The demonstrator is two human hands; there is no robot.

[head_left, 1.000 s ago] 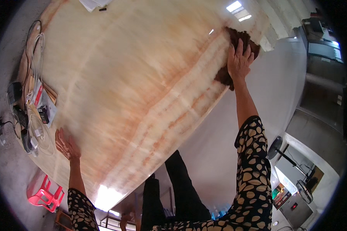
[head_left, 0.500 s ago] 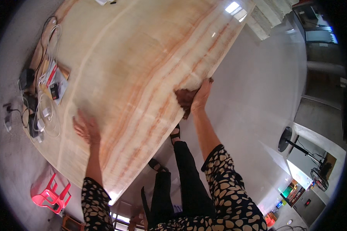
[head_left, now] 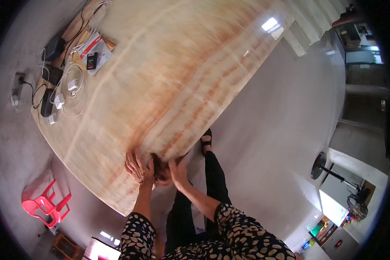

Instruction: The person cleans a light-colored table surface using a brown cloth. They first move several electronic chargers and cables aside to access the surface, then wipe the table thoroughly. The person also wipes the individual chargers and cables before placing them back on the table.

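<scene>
A crumpled dark brown cloth [head_left: 161, 170] lies on the near edge of a glossy marble-patterned tabletop [head_left: 130, 112], bunched between my two hands. My right hand [head_left: 178, 174], slightly blurred, grips the cloth from its right side at the table's edge. On the cloth's left, my left hand [head_left: 139, 167] lies flat on the tabletop with its fingers stretched forward. Its thumb side is close against the cloth; whether it touches is hard to make out.
White cables and chargers [head_left: 72, 84], black power strips [head_left: 48, 102], papers [head_left: 100, 54] and a small black device [head_left: 92, 60] lie along the table's left side. A red plastic chair [head_left: 45, 203] stands lower left, a standing fan [head_left: 357, 206] at right, and pale slabs [head_left: 301, 32] beyond the far corner.
My right hand has drawn the cloth back along the table edge toward me. My left hand has moved right, beside the cloth. The view has shifted, too.
</scene>
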